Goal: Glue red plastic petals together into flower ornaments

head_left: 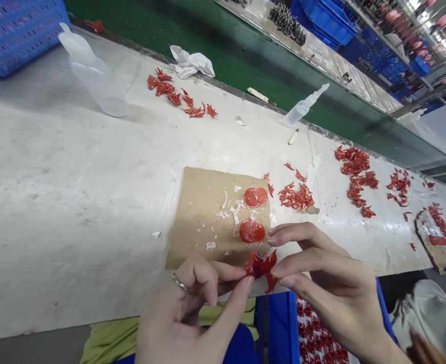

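Observation:
My left hand (192, 303), with a ring on one finger, pinches a small red plastic flower piece (261, 267) from the left. My right hand (321, 283) closes on the same piece from the right, its fingers pressed to the petals. Both hands hover at the near edge of a brown cardboard sheet (203, 212). On the cardboard lie two pairs of red discs (252, 231) (255, 196) and white scraps (232, 211).
Piles of red petal pieces (296, 197) (355, 172) (177, 93) lie across the white table (75, 202). Two clear squeeze bottles (94, 76) (302, 108) lie on it, near a white rag (190, 63). A blue bin (283, 323) with red pieces sits below the edge. A blue crate (14, 30) stands far left.

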### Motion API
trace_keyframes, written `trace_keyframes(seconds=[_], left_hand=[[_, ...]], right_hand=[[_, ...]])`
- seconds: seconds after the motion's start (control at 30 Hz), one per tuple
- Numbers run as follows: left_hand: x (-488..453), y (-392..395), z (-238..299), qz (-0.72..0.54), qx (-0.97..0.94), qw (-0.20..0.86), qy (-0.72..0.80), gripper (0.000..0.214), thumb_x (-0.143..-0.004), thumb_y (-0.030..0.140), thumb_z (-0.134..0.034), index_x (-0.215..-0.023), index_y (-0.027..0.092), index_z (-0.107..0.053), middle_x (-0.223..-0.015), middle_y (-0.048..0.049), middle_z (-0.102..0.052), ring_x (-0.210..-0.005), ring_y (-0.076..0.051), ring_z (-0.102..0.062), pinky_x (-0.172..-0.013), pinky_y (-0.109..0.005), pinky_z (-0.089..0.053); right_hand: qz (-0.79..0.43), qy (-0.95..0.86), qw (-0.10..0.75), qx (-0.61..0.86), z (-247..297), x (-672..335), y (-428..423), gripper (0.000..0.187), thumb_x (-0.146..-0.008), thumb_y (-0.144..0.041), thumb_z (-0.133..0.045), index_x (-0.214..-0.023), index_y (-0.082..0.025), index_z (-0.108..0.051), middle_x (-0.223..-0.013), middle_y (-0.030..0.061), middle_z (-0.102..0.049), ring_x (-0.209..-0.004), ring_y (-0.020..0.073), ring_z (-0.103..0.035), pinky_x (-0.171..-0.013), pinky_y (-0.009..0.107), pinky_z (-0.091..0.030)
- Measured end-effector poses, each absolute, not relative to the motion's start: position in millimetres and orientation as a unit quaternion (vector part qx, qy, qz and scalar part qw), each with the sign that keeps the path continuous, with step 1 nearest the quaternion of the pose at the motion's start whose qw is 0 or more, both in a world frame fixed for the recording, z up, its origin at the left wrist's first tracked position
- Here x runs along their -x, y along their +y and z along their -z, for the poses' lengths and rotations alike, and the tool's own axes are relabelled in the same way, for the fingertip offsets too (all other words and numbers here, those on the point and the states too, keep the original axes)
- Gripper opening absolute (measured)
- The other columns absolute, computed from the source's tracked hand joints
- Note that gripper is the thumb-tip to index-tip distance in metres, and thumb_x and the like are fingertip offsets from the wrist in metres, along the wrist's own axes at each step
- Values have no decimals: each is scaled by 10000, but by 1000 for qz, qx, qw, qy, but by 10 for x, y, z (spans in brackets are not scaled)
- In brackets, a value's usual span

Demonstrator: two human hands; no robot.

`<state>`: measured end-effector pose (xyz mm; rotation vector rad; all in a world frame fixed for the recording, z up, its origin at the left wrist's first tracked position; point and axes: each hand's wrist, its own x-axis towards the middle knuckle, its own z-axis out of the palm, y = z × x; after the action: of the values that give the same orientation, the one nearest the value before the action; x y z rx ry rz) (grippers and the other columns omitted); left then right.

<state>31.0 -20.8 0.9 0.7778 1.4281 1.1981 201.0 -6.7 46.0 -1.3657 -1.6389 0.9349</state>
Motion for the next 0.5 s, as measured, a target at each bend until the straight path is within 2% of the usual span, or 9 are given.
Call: trace_keyframes(seconds=[0.1,0.33,0.5], left_hand=[[-287,-212,-10,-497,-335,531,599,347,-776,246,-756,-612,295,-454,-686,109,-765,-643,-144,-800,-633,-202,-692],[-254,-221,21,-508,-397,506,573,363,-825,192,-738,-629,270,-442,-718,157,-775,-681,-85,-795,-671,-117,-655],[-250,-230,37,-507,-412,501,568,363,-842,191,-725,-642,266,-431,-727,165,-770,-687,-76,-795,-675,-117,-656]], right_hand=[[-369,-654,387,536,-449,-1977,-37,152,-942,-145,-775,-983,-264,-861,-1063,53,-819,-1048,196,-778,-886,265,-658],[-365,-656,396,529,-422,-1941,-25,210,-930,-76,-762,-995,-246,-866,-1003,41,-844,-945,165,-797,-810,231,-664],[-365,-652,392,537,-429,-1934,-25,210,-928,-90,-767,-998,-259,-870,-998,40,-845,-923,170,-798,-789,244,-674]])
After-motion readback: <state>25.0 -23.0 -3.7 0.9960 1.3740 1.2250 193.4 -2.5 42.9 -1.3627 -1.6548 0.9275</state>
